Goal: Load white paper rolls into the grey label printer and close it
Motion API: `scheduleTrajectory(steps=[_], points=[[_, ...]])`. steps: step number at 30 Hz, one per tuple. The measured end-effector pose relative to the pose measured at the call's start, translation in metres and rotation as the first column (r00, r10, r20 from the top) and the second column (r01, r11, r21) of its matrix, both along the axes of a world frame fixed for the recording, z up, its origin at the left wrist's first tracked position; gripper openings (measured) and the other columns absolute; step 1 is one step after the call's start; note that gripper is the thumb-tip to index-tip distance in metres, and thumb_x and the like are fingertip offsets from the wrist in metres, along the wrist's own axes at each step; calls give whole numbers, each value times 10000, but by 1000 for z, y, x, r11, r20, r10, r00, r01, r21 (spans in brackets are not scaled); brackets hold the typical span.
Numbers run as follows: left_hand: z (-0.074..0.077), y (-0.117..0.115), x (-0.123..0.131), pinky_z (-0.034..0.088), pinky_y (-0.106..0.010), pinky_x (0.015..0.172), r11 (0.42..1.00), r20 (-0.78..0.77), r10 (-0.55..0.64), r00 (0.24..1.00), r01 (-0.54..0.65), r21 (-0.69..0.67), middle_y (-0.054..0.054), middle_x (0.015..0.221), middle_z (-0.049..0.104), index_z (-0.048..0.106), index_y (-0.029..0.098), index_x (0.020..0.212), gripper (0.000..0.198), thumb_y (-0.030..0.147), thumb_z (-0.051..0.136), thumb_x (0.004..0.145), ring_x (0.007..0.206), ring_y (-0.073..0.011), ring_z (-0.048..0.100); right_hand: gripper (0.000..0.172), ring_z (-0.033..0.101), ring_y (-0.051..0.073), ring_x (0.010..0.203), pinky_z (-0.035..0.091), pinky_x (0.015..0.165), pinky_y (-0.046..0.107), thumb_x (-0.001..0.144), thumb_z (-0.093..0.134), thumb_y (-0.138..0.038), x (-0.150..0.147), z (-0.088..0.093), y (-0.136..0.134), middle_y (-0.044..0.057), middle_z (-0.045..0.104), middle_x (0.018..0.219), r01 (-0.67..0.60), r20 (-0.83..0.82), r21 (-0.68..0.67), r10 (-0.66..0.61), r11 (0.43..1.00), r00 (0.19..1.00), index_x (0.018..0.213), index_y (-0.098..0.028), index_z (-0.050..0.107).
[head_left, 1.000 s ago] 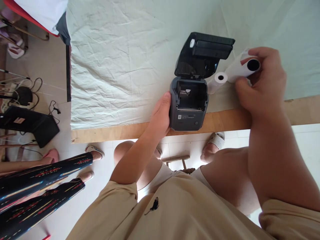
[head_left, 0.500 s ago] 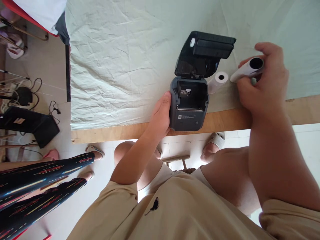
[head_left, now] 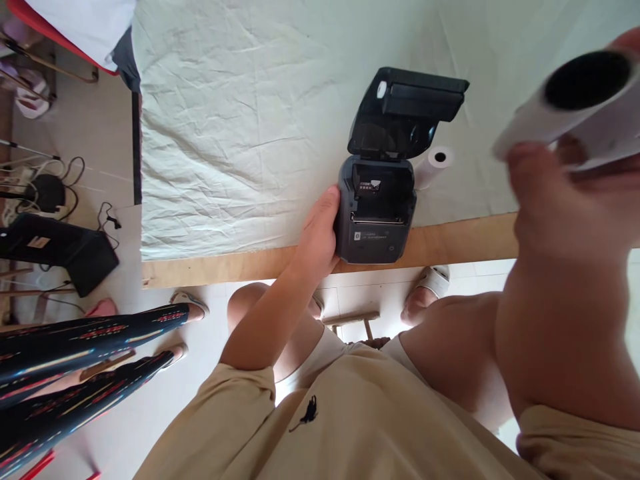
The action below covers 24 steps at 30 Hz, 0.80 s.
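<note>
A dark portable label printer (head_left: 376, 233) sits at the table's front edge, its lid (head_left: 395, 133) swung up and its paper bay showing. My left hand (head_left: 320, 233) grips the printer's left side, fingers partly hidden behind it. Off to the right, my right hand (head_left: 560, 193) holds a white paper roll (head_left: 530, 120) with a wide dark core, raised close to the camera and slightly blurred. A smaller white paper roll (head_left: 430, 167) with a narrow core stands on the cloth just right of the printer.
A pale green cloth (head_left: 240, 133) covers the table, whose wooden edge (head_left: 225, 263) faces me. At the left another person's legs (head_left: 90, 340) are near the table. Cables and a black box-like object (head_left: 60, 250) lie beyond, on the left.
My right hand has lifted the wide-core paper roll off the table and brought it up and right, nearer the camera. My left hand and the printer have barely moved.
</note>
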<state>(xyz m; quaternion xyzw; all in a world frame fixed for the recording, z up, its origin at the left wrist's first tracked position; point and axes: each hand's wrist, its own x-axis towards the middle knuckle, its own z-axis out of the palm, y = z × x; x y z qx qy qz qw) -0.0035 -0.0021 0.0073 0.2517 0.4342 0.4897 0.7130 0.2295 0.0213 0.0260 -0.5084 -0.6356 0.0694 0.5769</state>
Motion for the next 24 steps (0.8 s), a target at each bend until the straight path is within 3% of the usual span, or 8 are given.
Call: scheduleTrajectory(steps=[1,2,5,9,12,16,21,24], points=[[0,0,0,689,-411,1063,1000,22,-14,1000,14,5,-13,945,844,725,250,893,309,512,674,1049,1263,-288,809,407,753,260,961,572,785,442,871,750,-490,-13,8,-8,32,776,1167,-97,46,98,93,990,995,1253,-348,740],[1,0,-1,680,-416,1082,999,43,-33,999,32,8,-23,975,849,729,248,904,327,531,659,1051,1278,-292,805,354,777,239,970,589,806,425,911,755,-400,-26,14,-16,-11,817,1165,-172,137,47,164,984,977,1264,-378,737],[6,-2,-2,660,-417,1110,994,39,-94,995,92,55,-59,1117,856,743,237,979,308,543,720,1008,1312,-296,793,231,814,238,950,606,853,433,962,665,-247,-53,19,-27,-7,862,1124,-81,352,-114,117,990,929,1163,-329,745],[9,-5,-4,678,-366,947,991,-82,-103,991,110,81,-43,1068,847,739,257,1090,230,430,808,955,1143,-256,839,160,832,250,1008,590,858,421,953,599,-154,-56,8,-20,9,872,1114,-25,451,-225,127,974,883,943,-271,708],[4,-4,-5,672,-345,819,989,-74,-117,990,123,82,-28,996,832,729,252,1099,246,465,762,981,978,-230,838,175,825,229,971,555,828,393,912,610,-98,-48,3,-16,-17,863,1024,-97,449,-128,145,987,882,888,-263,664],[-7,0,-10,696,-408,851,970,2,-174,985,172,171,-67,1044,835,712,223,1157,477,649,765,947,998,-273,825,232,801,223,936,501,794,389,836,664,-41,-43,3,-24,-40,831,942,-268,466,3,235,964,853,903,-259,624],[-16,3,-15,682,-355,904,960,-125,-200,972,220,173,-29,1118,812,677,251,1234,611,485,995,768,1044,-232,800,101,788,268,1138,527,955,461,984,744,-354,-37,4,-31,-19,824,1002,-451,437,-127,458,883,774,980,-281,674],[-23,6,-16,696,-336,832,959,-150,-192,970,218,182,-19,1114,798,654,275,1262,777,459,1065,629,1027,-232,797,221,781,257,982,562,879,455,1042,655,-475,-33,5,-25,12,779,896,-422,315,56,385,905,868,950,-277,690]])
